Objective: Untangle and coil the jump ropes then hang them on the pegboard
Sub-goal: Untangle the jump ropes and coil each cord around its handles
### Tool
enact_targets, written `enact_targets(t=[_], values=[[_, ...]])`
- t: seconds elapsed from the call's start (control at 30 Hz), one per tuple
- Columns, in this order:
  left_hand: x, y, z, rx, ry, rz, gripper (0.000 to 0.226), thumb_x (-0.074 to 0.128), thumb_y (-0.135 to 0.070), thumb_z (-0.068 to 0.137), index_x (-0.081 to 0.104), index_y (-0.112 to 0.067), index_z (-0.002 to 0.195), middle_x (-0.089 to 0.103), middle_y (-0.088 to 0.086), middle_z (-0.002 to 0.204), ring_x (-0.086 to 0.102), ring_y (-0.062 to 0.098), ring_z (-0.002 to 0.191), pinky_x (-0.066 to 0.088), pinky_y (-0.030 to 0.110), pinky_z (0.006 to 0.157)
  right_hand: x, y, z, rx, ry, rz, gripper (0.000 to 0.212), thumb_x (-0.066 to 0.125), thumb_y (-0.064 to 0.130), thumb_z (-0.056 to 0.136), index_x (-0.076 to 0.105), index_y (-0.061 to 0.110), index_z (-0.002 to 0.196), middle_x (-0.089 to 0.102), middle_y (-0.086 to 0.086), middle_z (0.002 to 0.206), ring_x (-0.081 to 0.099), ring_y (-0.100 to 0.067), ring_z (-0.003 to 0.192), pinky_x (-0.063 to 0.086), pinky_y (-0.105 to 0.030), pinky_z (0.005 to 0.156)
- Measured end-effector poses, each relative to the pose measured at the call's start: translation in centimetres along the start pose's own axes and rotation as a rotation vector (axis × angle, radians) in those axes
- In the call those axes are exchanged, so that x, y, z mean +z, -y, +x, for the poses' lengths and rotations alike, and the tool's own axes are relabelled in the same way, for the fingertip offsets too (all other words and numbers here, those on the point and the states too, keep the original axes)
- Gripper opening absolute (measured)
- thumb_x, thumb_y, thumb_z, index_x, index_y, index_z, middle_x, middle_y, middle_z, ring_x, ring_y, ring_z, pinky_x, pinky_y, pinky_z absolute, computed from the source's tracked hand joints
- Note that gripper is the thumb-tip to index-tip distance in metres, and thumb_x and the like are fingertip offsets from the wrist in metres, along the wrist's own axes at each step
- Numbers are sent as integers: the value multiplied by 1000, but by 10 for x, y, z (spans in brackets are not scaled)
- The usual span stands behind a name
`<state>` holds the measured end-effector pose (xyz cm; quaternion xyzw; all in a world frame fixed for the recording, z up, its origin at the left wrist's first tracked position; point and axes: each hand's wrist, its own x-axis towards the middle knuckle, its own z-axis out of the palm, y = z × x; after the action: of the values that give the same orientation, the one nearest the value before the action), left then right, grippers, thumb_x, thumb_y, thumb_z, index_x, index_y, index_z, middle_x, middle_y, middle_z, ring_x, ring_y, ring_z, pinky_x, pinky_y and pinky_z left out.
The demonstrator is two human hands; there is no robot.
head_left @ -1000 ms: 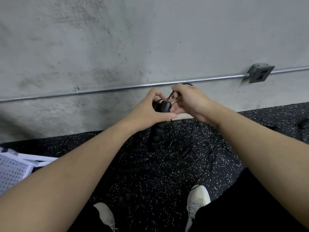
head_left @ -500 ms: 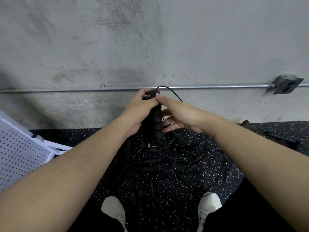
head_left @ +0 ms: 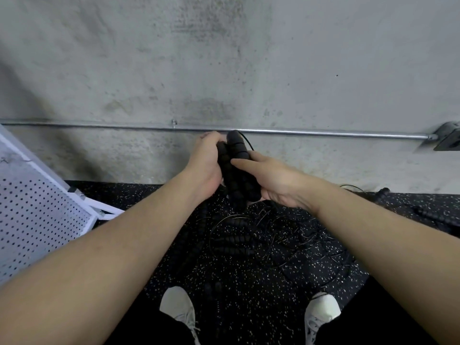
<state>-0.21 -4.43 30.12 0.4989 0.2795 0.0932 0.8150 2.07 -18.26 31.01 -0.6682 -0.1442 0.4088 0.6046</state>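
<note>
Two black ribbed jump rope handles [head_left: 236, 168] stand side by side, upright, between my hands in front of the concrete wall. My left hand [head_left: 206, 160] grips them from the left, fingers curled over the top. My right hand [head_left: 271, 178] holds them from the right, thumb laid across the front. A thin black cord [head_left: 246, 141] loops out of the top of the handles. Below them a tangle of black jump ropes [head_left: 251, 240] with more ribbed handles lies on the speckled floor. A white pegboard [head_left: 37, 215] leans at the left edge.
A metal conduit pipe [head_left: 323, 133] runs along the wall to a grey outlet box [head_left: 448, 139] at the right. Another black handle [head_left: 383, 192] lies on the floor at the right by the wall. My two white shoes [head_left: 179, 307] stand on the floor below.
The handles rose upright and both hands closed on them side by side. The view swung left, bringing more of the pegboard in and pushing the outlet box to the right edge.
</note>
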Motion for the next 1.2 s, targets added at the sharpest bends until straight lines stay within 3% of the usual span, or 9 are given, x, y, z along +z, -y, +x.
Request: enact_targets(t=[0.13, 0.27, 0.37, 0.53, 0.7, 0.83, 0.93, 1.1, 1.2], values=[[-4, 3, 2, -56, 24, -98, 29, 46, -10, 96, 60, 0, 120, 62, 16, 105, 64, 31, 93, 57, 41, 79, -2, -1, 4, -107, -74, 15, 24, 59, 15, 101, 54, 17, 125, 70, -14, 109, 70, -28, 92, 59, -53, 83], [-2, 6, -6, -212, 135, 40, 40, 52, -45, 102, 71, -14, 120, 74, 9, 112, 69, 33, 112, 53, 52, 99, -7, 2, 9, -161, -108, 69, 32, 60, 19, 101, 56, 17, 133, 73, -11, 112, 71, -26, 97, 54, -56, 94], [2, 7, -13, -299, 205, 37, 51, 45, -60, 102, 79, -23, 96, 78, 6, 104, 73, 30, 99, 54, 56, 94, -8, 3, 10, -159, -122, -32, 30, 55, 30, 104, 57, 20, 132, 74, -5, 103, 72, -12, 84, 59, -34, 79], [5, 4, -16, -319, 263, -11, 50, 48, -58, 101, 71, -16, 114, 77, 10, 104, 76, 29, 86, 62, 49, 77, -6, 2, 12, -133, -225, -490, 31, 34, 43, 109, 52, 18, 111, 57, 5, 81, 57, 11, 46, 39, -6, 44], [4, 0, -15, -321, 344, 71, 29, 52, -33, 100, 66, -8, 102, 70, 13, 88, 66, 28, 71, 55, 38, 70, -22, -2, 15, -97, -238, -987, 57, 23, 51, 108, 65, 16, 121, 67, -16, 110, 58, -31, 112, 42, -38, 101], [2, -8, -14, -354, 404, 149, 29, 52, -32, 101, 65, -9, 112, 68, 15, 100, 60, 21, 70, 47, 31, 61, -43, 6, 9, -16, -343, -963, 69, 25, 77, 95, 69, 24, 98, 70, -1, 93, 64, -20, 92, 48, -35, 86], [-1, -13, -12, -357, 460, 223, 34, 53, -32, 101, 65, -10, 124, 68, 18, 112, 60, 21, 70, 47, 31, 61, -66, 10, 12, -189, -607, -821, 47, 45, 66, 96, 55, 21, 91, 61, 4, 79, 56, -13, 74, 42, -33, 69], [-4, -19, -15, -381, 587, 331, 37, 51, -31, 102, 63, -7, 126, 68, 17, 110, 59, 21, 72, 48, 30, 59, -86, 7, 17, -372, -509, -762, 33, 43, 52, 104, 61, 29, 120, 56, 3, 127, 49, -11, 120, 35, -29, 106], [-6, -20, -16, -396, 666, 381, 37, 53, -31, 98, 65, -6, 122, 69, 16, 109, 59, 21, 74, 47, 30, 61, -84, 6, 7, -256, -381, -801, 55, 31, 57, 105, 73, 23, 111, 69, 4, 116, 57, -10, 113, 37, -22, 98]])
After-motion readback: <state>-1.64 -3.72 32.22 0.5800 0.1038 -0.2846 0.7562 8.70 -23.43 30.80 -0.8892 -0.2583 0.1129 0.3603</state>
